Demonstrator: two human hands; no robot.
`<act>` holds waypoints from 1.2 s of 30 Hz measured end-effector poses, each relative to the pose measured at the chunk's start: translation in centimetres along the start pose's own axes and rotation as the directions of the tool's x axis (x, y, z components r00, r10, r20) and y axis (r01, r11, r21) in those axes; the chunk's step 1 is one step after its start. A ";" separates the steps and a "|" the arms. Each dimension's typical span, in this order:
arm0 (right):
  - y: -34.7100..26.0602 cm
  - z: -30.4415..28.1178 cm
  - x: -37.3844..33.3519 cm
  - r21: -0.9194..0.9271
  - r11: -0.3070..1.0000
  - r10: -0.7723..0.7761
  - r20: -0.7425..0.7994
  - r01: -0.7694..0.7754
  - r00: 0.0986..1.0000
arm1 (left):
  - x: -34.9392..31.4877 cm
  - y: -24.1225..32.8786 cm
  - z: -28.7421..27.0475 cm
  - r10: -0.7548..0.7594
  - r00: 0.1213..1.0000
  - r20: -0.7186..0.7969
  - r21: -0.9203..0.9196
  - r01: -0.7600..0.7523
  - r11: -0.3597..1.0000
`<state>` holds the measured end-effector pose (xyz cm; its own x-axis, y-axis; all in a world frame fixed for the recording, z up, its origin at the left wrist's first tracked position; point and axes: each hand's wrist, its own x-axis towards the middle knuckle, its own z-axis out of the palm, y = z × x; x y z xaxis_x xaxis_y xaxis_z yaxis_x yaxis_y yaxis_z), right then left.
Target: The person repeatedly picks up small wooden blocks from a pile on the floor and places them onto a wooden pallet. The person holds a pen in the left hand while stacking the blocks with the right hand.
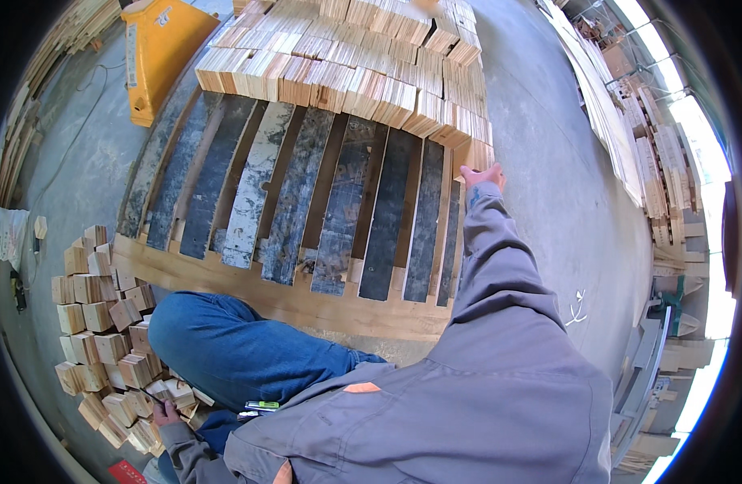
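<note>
My right arm reaches far forward, and my right hand [484,173] grips the near end of a pale wood block [472,153] at the right end of the front row. That row belongs to a stack of short, thin wood pieces [322,85] set tightly side by side on a slatted pallet [379,234]. Low on the left, my left hand [167,412] is closed around a thin dark object, too small to name. Beside it rises a pile of cut wood blocks [96,315], their square ends facing out. Part of the left hand is hidden by its sleeve.
A yellow metal piece of equipment [161,52] stands at the pallet's far left. Long boards [40,81] lie along the left edge. Stacked lumber [661,161] lines the right side, past a strip of grey concrete floor [540,145]. My bent knee [225,339] is close to the pallet's front beam.
</note>
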<state>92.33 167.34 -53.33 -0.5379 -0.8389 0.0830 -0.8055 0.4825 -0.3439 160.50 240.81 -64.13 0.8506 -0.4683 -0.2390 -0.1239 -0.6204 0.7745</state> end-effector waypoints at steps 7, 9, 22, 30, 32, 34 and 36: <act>1.4 -0.6 -0.4 -0.002 1.000 -0.013 0.008 0.013 1.000 | -0.2 0.3 0.7 -0.030 0.999 0.031 0.061 0.028 0.998; 2.3 -0.6 -0.5 0.026 0.999 -0.033 -0.035 0.033 0.999 | -0.1 0.5 0.9 -0.006 1.000 0.027 0.072 0.004 0.997; 1.4 5.1 -9.3 0.194 0.915 -0.349 -0.059 0.354 0.935 | -4.3 7.9 2.0 0.040 0.999 -0.029 0.255 -0.032 0.966; -12.1 10.8 -18.6 0.762 0.545 -0.683 0.161 0.349 0.713 | -6.1 14.5 2.3 0.083 0.984 -0.155 0.089 -0.070 0.994; -19.2 9.1 -25.5 0.869 0.461 -0.752 0.276 0.179 0.599 | -6.6 14.1 2.6 0.102 0.982 -0.161 0.013 -0.101 0.995; -25.3 7.2 -32.9 0.913 0.365 -0.844 0.242 0.183 0.479 | -6.8 15.8 1.9 0.086 0.981 -0.174 -0.056 -0.097 0.994; -30.4 5.6 -39.9 0.934 0.286 -0.935 0.222 0.215 0.277 | -7.2 17.2 1.2 0.126 0.972 -0.200 -0.083 -0.145 0.986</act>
<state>139.66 184.77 -51.44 0.6593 -0.7394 0.1365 -0.1139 -0.2776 -0.9539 151.64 232.72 -49.79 0.9131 -0.4074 -0.0177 -0.2030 -0.4917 0.8468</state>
